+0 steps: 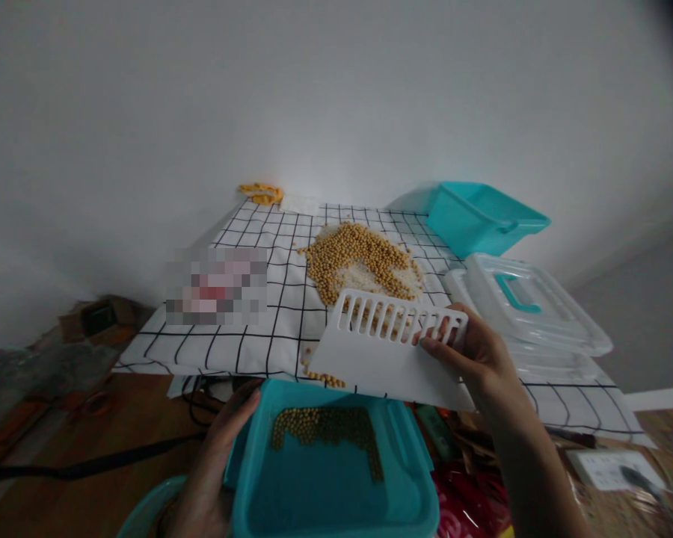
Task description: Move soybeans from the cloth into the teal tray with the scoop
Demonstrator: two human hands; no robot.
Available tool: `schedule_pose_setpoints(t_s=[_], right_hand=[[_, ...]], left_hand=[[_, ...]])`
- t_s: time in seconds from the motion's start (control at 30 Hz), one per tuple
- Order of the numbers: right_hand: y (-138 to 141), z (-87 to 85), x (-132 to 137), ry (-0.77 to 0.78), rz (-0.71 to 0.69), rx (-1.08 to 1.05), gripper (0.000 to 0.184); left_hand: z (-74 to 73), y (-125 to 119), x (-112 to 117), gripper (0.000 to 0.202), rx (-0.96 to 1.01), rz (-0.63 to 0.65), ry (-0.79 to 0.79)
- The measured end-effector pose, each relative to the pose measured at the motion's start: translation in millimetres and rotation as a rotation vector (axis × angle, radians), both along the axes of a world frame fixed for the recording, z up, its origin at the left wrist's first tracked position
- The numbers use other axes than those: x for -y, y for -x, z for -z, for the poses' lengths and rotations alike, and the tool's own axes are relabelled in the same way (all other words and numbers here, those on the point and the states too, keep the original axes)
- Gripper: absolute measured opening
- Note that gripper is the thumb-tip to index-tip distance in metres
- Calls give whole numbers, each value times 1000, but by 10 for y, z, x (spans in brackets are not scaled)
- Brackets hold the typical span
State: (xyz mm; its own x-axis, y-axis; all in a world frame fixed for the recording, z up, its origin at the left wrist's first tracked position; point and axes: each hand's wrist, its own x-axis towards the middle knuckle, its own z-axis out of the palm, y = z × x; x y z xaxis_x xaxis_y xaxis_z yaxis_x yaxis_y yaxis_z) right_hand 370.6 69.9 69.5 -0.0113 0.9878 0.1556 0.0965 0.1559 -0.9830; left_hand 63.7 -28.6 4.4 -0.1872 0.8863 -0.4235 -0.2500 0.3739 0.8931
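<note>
My right hand (474, 347) grips one end of a white slotted plastic scraper (381, 359), fingers curled through its slots. The scraper leans over the table's front edge, with a few soybeans (325, 379) beside its lower left corner. Behind it lies a spread pile of soybeans (348, 254) mixed with pale grains (364, 278). Below the edge, my left hand (229, 422) clasps the left side of a teal plastic bin (336, 515), with its fingers partly hidden. Inside the bin, soybeans (325, 426) gather along the far side.
A checked cloth (280, 329) covers the table. At the right stand another teal bin (471, 224) and clear lids (538, 299) with a teal handle. A yellow item (262, 194) lies at the back left. Beneath are a red bag (465, 501) and a power strip (617, 469).
</note>
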Motion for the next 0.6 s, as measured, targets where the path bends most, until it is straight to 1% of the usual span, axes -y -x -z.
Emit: schedule_pose_setpoints(t_s=[0.1,0.23,0.3,0.4,0.5,0.6], right_hand=[[-25,12,24,12,-10,-21,27],[-57,37,37,45,78,-90,31],[-75,56,33,54,128,-90,30],[-79,83,14,37,178,-93,28],[-32,89,-15,-2,196,-86,30],[54,73,-47,-35,199,-41,29]], left_hand=[[-50,3,11,27,0,27,-23],[-149,-45,-34,31,20,77,-4],[-204,-88,-84,34,52,63,27],[-255,-137,-125,36,94,1,81],[-229,-137,-84,37,97,-14,84],[-160,-105,-18,38,52,30,25]])
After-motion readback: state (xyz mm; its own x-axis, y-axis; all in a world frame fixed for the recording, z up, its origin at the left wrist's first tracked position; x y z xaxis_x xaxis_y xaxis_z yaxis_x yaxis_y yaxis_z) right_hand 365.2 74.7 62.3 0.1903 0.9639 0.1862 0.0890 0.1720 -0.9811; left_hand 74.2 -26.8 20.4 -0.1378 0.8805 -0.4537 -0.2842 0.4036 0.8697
